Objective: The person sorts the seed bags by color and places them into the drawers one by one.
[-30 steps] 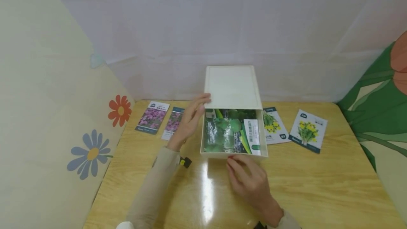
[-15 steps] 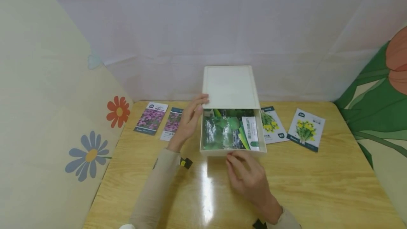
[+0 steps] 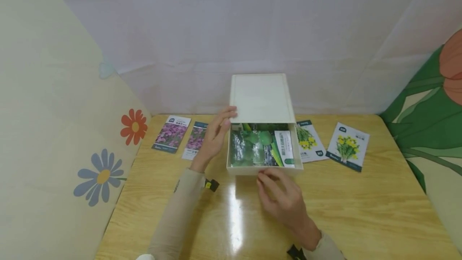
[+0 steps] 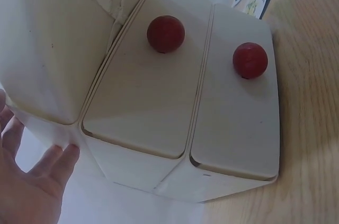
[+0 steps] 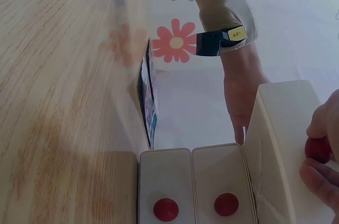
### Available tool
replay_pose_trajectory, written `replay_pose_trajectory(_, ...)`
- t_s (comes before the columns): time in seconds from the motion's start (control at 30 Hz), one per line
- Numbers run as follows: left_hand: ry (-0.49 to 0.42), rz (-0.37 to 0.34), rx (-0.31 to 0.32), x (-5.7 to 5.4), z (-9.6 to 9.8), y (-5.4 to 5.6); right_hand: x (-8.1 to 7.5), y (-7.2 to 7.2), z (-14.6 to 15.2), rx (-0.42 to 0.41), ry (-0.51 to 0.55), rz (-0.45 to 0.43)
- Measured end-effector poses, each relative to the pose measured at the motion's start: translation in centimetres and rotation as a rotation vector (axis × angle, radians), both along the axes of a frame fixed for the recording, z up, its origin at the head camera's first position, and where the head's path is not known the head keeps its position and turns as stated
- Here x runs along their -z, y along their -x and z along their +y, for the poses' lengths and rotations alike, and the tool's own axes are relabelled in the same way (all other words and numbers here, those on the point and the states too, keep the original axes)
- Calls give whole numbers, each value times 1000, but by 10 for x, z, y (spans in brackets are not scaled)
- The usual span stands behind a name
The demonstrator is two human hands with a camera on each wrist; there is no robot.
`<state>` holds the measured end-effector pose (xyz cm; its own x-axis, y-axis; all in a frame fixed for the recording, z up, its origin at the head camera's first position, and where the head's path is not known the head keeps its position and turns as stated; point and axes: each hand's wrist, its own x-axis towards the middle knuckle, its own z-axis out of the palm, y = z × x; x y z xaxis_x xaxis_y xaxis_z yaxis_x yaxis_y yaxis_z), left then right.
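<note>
A small white drawer cabinet (image 3: 261,97) stands at the back of the table, its top drawer (image 3: 242,171) pulled out. Inside lie glossy packets (image 3: 252,147) with green plant pictures. My right hand (image 3: 283,200) is at the drawer front; in the right wrist view its thumb and fingers pinch the round red knob (image 5: 318,150). My left hand (image 3: 214,135) rests on the cabinet's left side near the top, fingers extended, as the left wrist view also shows. Two lower drawers with red knobs (image 4: 166,34) are closed.
Two purple-flower packets (image 3: 171,134) lie left of the cabinet, the nearer one partly behind my left hand. On the right are two yellow-flower packets (image 3: 347,147). A white cloth (image 3: 180,31) hangs behind the wooden table (image 3: 368,208); flower-printed panels (image 3: 429,131) flank it.
The top drawer has slid slightly back into the cabinet, my right hand moving with its knob. My left hand stays on the cabinet's side.
</note>
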<state>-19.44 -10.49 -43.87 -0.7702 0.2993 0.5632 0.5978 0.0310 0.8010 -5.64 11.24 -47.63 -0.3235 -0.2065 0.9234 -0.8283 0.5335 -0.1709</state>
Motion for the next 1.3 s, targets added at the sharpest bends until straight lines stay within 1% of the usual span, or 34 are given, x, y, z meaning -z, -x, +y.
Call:
replay_pose_trajectory(0.07, -7, 7, 1, -4, 0, -4, 1, 1, 0, -9, 6, 7)
replay_pose_trajectory(0.13, -14, 16, -1, -3, 1, -4, 2, 1, 0, -9, 7, 8)
replay_pose_trajectory(0.3, -29, 31, -1, 0, 2, -3, 4, 4, 1, -5, 8, -22)
replay_pose_trajectory(0.5, -23, 25, -3, 0, 2, -3, 5, 9, 2, -5, 16, -34)
replay_pose_trajectory(0.6, -15, 25, -11, 8, 2, 2, 5, 12, 1, -10, 17, -25)
replay_pose_trajectory(0.73, -6, 33, -21, 24, 0, 14, 5, 16, 2, -5, 14, -21)
replay_pose_trajectory(0.8, -8, 32, -18, 27, 0, 17, 5, 17, 2, 2, 10, -27)
replay_pose_trajectory(0.97, -9, 34, -13, 31, -2, 19, 4, 21, 2, 9, 1, -51)
replay_pose_trajectory(1.1, 4, 54, -16, 32, -3, 18, 5, 24, 2, 18, 1, -88)
replay_pose_trajectory(1.3, 18, 59, -26, 32, -4, 17, 6, 24, 3, 36, -7, -143)
